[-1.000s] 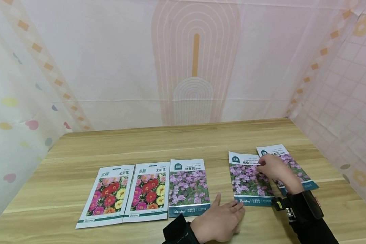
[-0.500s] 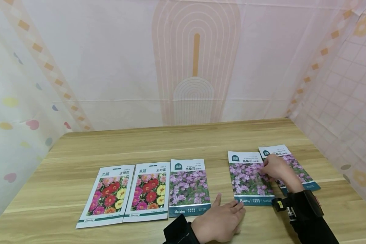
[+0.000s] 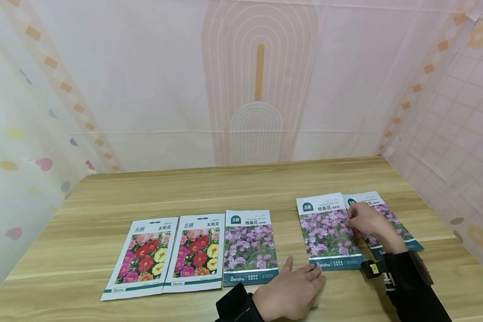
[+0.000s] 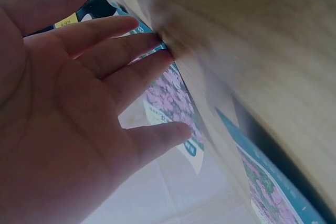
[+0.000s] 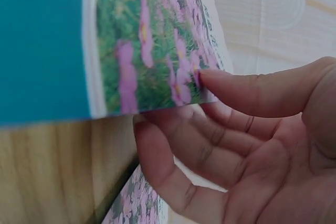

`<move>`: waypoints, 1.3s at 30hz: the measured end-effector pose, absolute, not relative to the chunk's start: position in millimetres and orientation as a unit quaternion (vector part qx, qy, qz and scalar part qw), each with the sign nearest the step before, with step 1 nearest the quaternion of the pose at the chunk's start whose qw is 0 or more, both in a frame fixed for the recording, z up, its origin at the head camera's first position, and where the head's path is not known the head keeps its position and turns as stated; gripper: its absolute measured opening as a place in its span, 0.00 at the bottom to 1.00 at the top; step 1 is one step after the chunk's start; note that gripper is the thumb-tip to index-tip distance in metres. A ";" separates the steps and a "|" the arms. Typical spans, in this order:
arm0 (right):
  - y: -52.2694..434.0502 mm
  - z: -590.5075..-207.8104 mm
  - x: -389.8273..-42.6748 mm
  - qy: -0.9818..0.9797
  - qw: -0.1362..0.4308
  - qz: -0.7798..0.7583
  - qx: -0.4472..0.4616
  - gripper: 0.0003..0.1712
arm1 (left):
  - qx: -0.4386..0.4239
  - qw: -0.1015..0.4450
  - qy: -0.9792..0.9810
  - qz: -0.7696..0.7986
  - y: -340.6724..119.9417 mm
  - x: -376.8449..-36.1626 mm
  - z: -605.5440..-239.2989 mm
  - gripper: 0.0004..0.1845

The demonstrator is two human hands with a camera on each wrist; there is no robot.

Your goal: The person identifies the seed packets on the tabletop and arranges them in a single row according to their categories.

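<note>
Several flower seed packets lie on a wooden table (image 3: 241,188). My right hand (image 3: 352,220) pinches the right edge of a purple-flower packet (image 3: 326,232), thumb on top and fingers beneath, so that edge is raised. In the right wrist view the same packet (image 5: 147,40) tilts above my right hand (image 5: 173,108). Partly under my right hand lies another purple-flower packet (image 3: 390,221). My left hand (image 3: 302,275) lies flat on the table, its fingertips by the held packet's lower left corner. The left wrist view shows the left hand (image 4: 79,103) spread beside that packet (image 4: 173,98).
A third purple-flower packet (image 3: 249,246) and two red-and-yellow-flower packets (image 3: 195,252) (image 3: 145,257) lie in a row to the left. Patterned fabric walls (image 3: 257,89) close in the back and both sides. Bare wood lies behind the packets.
My right hand has taken hold of the purple-flower packet's right edge and raised it, and the packet has shifted slightly left and away. The left hand has stayed put.
</note>
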State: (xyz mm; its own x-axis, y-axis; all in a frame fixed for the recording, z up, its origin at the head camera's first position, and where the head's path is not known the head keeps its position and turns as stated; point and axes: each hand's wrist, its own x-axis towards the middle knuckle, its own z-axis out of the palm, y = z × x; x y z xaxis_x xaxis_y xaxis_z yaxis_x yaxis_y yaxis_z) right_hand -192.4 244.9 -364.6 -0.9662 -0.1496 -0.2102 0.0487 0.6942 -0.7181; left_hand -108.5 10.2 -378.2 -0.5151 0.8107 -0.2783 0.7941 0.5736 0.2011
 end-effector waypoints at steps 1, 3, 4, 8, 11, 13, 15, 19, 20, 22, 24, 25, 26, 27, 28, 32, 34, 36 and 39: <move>245.8 -365.0 -192.7 0.907 0.128 -0.399 -0.034 0.02 | 0.462 0.167 0.870 0.025 10.3 -108.5 -378.4 0.26; 247.5 -365.2 -193.6 0.899 0.128 -0.416 -0.046 0.03 | 0.466 0.152 0.871 0.029 10.3 -108.5 -378.6 0.25; 248.5 -365.1 -194.0 0.896 0.128 -0.423 -0.050 0.05 | 0.467 0.141 0.872 0.033 9.9 -108.2 -378.8 0.25; 251.0 -363.5 -195.2 0.875 0.139 -0.461 -0.052 0.08 | 0.463 0.095 0.878 0.072 8.1 -108.6 -377.0 0.20; 251.6 -361.4 -196.2 0.858 0.147 -0.490 -0.050 0.06 | 0.440 0.063 0.888 0.121 6.3 -111.0 -372.5 0.19; 251.6 -359.6 -196.7 0.849 0.149 -0.505 -0.051 0.04 | 0.405 0.052 0.898 0.164 4.9 -113.3 -368.4 0.19; 251.5 -358.1 -197.1 0.842 0.149 -0.516 -0.052 0.04 | 0.359 0.043 0.909 0.206 3.2 -116.4 -364.3 0.21; 250.6 -355.5 -197.1 0.830 0.150 -0.533 -0.059 0.07 | 0.259 0.024 0.913 0.314 -1.7 -124.5 -357.2 0.22; 250.2 -354.7 -196.9 0.828 0.151 -0.536 -0.062 0.08 | 0.239 0.018 0.909 0.340 -3.1 -126.8 -356.2 0.22; 249.1 -353.0 -196.3 0.822 0.153 -0.544 -0.070 0.08 | 0.204 0.016 0.898 0.391 -6.3 -130.6 -354.9 0.25; 247.8 -351.1 -195.4 0.815 0.155 -0.553 -0.079 0.08 | 0.179 0.025 0.885 0.429 -9.6 -133.6 -354.8 0.27; 247.2 -350.1 -195.0 0.810 0.157 -0.559 -0.084 0.07 | 0.168 0.031 0.880 0.444 -11.1 -135.1 -355.2 0.29; 246.7 -349.1 -194.5 0.805 0.158 -0.564 -0.089 0.07 | 0.159 0.039 0.874 0.457 -12.4 -136.4 -355.6 0.30; 245.9 -348.1 -194.1 0.800 0.159 -0.571 -0.093 0.06 | 0.150 0.048 0.870 0.468 -13.9 -137.2 -355.8 0.31; 244.9 -347.3 -193.6 0.794 0.160 -0.579 -0.097 0.06 | 0.146 0.055 0.864 0.478 -15.3 -138.2 -355.9 0.31; 239.5 -344.3 -191.9 0.773 0.161 -0.604 -0.109 0.04 | 0.139 0.082 0.846 0.508 -19.9 -140.9 -356.2 0.29; 236.5 -343.2 -191.1 0.766 0.160 -0.612 -0.114 0.05 | 0.141 0.090 0.839 0.517 -21.8 -141.7 -355.8 0.27; 234.1 -342.0 -190.3 0.762 0.159 -0.616 -0.118 0.05 | 0.143 0.094 0.835 0.523 -23.1 -142.4 -355.9 0.25; 232.0 -340.4 -188.8 0.760 0.155 -0.619 -0.119 0.05 | 0.143 0.093 0.832 0.527 -24.6 -143.0 -356.1 0.24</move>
State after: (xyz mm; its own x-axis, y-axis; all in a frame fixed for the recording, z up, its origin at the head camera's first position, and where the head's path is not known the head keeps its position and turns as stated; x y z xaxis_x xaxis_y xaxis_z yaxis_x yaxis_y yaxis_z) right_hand -188.8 232.0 -340.4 -0.9237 -0.3730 -0.0871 0.0099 0.2043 -0.9789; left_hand -143.0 -24.6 -356.1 -0.9418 0.3362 -0.0028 0.1410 0.4026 0.9044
